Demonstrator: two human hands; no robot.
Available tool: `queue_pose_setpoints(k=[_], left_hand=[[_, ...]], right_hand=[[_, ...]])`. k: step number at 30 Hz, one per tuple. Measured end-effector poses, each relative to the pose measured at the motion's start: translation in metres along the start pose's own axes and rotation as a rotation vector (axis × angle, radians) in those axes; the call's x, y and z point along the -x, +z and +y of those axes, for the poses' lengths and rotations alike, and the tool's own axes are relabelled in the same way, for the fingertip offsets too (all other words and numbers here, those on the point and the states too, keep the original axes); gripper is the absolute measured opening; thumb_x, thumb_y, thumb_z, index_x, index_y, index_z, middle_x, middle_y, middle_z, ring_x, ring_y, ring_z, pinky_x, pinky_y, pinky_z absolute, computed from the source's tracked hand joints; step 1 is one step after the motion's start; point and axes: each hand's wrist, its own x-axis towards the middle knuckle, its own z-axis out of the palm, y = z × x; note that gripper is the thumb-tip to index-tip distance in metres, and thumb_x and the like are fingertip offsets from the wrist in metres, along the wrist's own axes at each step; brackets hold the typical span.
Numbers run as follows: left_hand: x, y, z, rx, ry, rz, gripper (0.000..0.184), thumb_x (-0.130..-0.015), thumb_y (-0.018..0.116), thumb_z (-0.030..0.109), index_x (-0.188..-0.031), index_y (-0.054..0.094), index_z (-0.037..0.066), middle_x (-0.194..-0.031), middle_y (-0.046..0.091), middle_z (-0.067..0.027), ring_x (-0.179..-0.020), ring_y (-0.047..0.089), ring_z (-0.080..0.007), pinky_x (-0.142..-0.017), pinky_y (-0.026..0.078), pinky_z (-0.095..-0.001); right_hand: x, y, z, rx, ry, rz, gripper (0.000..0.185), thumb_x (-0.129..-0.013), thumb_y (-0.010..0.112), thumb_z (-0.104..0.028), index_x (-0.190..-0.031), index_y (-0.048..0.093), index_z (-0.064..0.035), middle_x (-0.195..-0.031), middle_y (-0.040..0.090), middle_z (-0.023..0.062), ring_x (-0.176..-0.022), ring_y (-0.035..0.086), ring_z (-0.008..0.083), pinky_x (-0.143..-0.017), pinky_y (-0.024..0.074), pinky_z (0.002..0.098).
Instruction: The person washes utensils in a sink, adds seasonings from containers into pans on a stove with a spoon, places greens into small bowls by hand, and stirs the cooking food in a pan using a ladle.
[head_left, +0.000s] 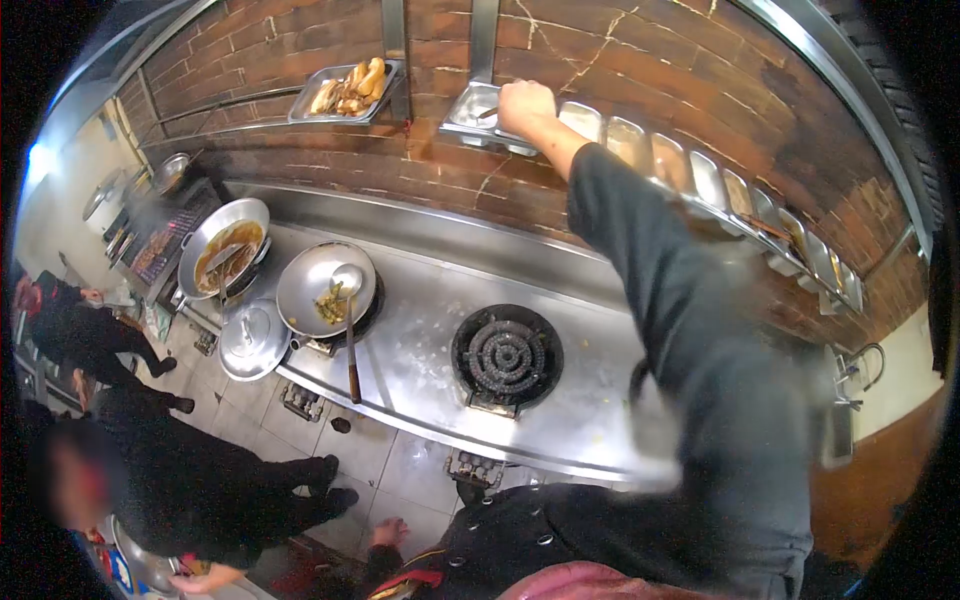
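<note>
My right hand [527, 107] reaches up to the wall rack, closed over the metal containers at its left end. A small dark piece of something shows beside its fingers, over the leftmost container [467, 103]; what the fingers hold is hidden. Low in view, beside my dark jacket, my left hand [390, 532] hangs with its fingers loosely apart and nothing in it. On the steel counter [420, 300], a wok [300, 285] holds some green and yellow food, with a ladle [350, 330] lying across its rim.
A round burner [507, 355] sits mid-counter. At left are a wok of brown liquid [232, 255], a metal lid [252, 340] and a grill [165, 240]. A tray of food [347, 92] is on the wall shelf. Co-workers in dark clothes [190, 480] stand at left.
</note>
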Motion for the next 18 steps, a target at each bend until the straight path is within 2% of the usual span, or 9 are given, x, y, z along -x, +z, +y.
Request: queue_pose_setpoints(k=[1, 4, 6, 10, 11, 12, 13, 15, 18], left_hand=[[0.007, 0.005, -0.003, -0.235, 0.023, 0.038, 0.029, -0.091, 0.049, 0.036, -0.100, 0.059, 0.010, -0.095, 0.060, -0.0090, -0.085, 0.058, -0.0266, -0.065, 0.047, -0.0459], [0.019, 0.015, -0.008, -0.947, 0.102, 0.138, 0.031, -0.095, 0.039, 0.030, -0.107, 0.060, 0.010, -0.112, 0.061, -0.0147, -0.096, 0.058, -0.0318, -0.077, 0.048, -0.0521], [0.017, 0.013, -0.005, -0.816, 0.045, 0.079, 0.029, -0.094, 0.040, 0.031, -0.104, 0.060, 0.011, -0.108, 0.060, -0.0135, -0.094, 0.057, -0.0314, -0.076, 0.047, -0.0516], [0.009, 0.005, 0.000, -0.017, -0.217, -0.021, 0.027, -0.092, 0.041, 0.033, -0.099, 0.058, 0.013, -0.101, 0.058, -0.0113, -0.091, 0.056, -0.0305, -0.073, 0.045, -0.0506], [0.007, 0.005, 0.002, 0.136, -0.270, -0.032, 0.026, -0.092, 0.042, 0.033, -0.098, 0.058, 0.014, -0.100, 0.057, -0.0107, -0.090, 0.056, -0.0303, -0.072, 0.045, -0.0503], [0.004, 0.003, 0.003, 0.254, -0.311, -0.042, 0.025, -0.091, 0.042, 0.034, -0.097, 0.058, 0.014, -0.098, 0.057, -0.0101, -0.089, 0.056, -0.0301, -0.072, 0.045, -0.0501], [0.003, 0.003, 0.004, 0.341, -0.338, -0.053, 0.025, -0.091, 0.043, 0.034, -0.096, 0.057, 0.015, -0.096, 0.056, -0.0095, -0.089, 0.055, -0.0299, -0.071, 0.044, -0.0498], [0.002, 0.003, 0.006, 0.423, -0.353, -0.072, 0.024, -0.090, 0.043, 0.035, -0.094, 0.057, 0.016, -0.093, 0.055, -0.0084, -0.087, 0.055, -0.0295, -0.070, 0.044, -0.0493], [0.004, 0.005, 0.008, 0.470, -0.342, -0.097, 0.023, -0.089, 0.044, 0.037, -0.090, 0.056, 0.017, -0.087, 0.054, -0.0067, -0.085, 0.054, -0.0288, -0.068, 0.042, -0.0485]], right_hand=[[-0.002, -0.007, -0.001, -0.048, 0.035, -0.102, 0.029, -0.084, 0.056, -0.021, -0.102, 0.073, -0.0058, -0.109, 0.069, 0.0173, -0.105, 0.066, 0.0293, -0.085, 0.0539, 0.0413], [0.001, -0.016, 0.005, -0.152, 0.155, -0.175, 0.032, -0.083, 0.056, -0.023, -0.104, 0.073, -0.0065, -0.111, 0.068, 0.0167, -0.108, 0.065, 0.0300, -0.087, 0.0529, 0.0406], [-0.009, -0.003, 0.020, -0.265, 0.179, -0.229, 0.034, -0.081, 0.057, -0.027, -0.104, 0.072, -0.0059, -0.111, 0.068, 0.0164, -0.108, 0.064, 0.0325, -0.088, 0.0509, 0.0405], [-0.038, 0.045, 0.051, -0.270, 0.014, -0.330, 0.032, -0.078, 0.061, -0.029, -0.097, 0.073, -0.0064, -0.105, 0.068, 0.0183, -0.102, 0.065, 0.0340, -0.086, 0.0502, 0.0413], [-0.040, 0.050, 0.056, -0.312, 0.018, -0.308, 0.026, -0.078, 0.064, -0.026, -0.093, 0.074, -0.0075, -0.093, 0.070, 0.0131, -0.088, 0.065, 0.0260, -0.076, 0.0491, 0.0387], [-0.040, 0.051, 0.060, -0.333, 0.020, -0.297, 0.022, -0.078, 0.066, -0.024, -0.092, 0.075, -0.0080, -0.087, 0.070, 0.0106, -0.080, 0.065, 0.0220, -0.070, 0.0486, 0.0373], [-0.040, 0.052, 0.064, -0.354, 0.022, -0.286, 0.019, -0.078, 0.067, -0.022, -0.090, 0.076, -0.0085, -0.081, 0.071, 0.0080, -0.073, 0.064, 0.0180, -0.065, 0.0481, 0.0360], [-0.039, 0.054, 0.072, -0.532, 0.200, -0.236, 0.017, -0.078, 0.069, -0.020, -0.087, 0.075, -0.0070, -0.076, 0.069, 0.0061, -0.070, 0.060, 0.0144, -0.063, 0.0457, 0.0342], [-0.030, 0.051, 0.084, -0.634, 0.206, -0.184, 0.014, -0.078, 0.068, -0.017, -0.084, 0.075, -0.0066, -0.073, 0.067, 0.0049, -0.066, 0.057, 0.0139, -0.056, 0.0420, 0.0336]])
